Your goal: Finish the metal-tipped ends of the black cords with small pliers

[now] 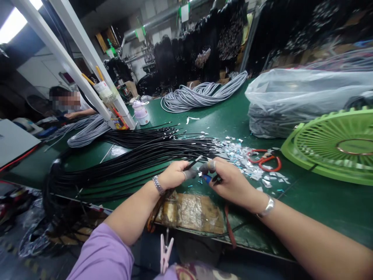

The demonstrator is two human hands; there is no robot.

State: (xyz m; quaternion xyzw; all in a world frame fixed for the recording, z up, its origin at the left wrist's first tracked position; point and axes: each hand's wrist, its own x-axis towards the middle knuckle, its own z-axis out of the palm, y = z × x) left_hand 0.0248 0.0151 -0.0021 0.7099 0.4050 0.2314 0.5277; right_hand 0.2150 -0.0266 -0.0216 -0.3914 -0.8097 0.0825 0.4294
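Observation:
My left hand (pixel 174 175) is closed around a black cable (pixel 192 163), whose pale stripped end points up and to the right. Dark covers wrap some fingertips on both hands. Just right of the cable end, my right hand (pixel 231 179) has its thumb and forefinger pinched near a small white scrap. Inside its palm sits a blue and black tool (pixel 207 179), mostly hidden by the fingers, so its kind is unclear. Behind both hands, a bundle of black cables (pixel 140 157) stretches across the green table (pixel 326 206). Foil and white scraps (pixel 247 163) are scattered by the cable ends.
Red-handled scissors (pixel 269 163) lie among the scraps, beside a green fan (pixel 344 144). A plastic bag of grey cables (pixel 274 116) stands behind. Coiled grey cables (pixel 198 97), a lilac bottle (pixel 141 112) and a white post (pixel 96 66) are farther back. Another person (pixel 77 105) sits far left.

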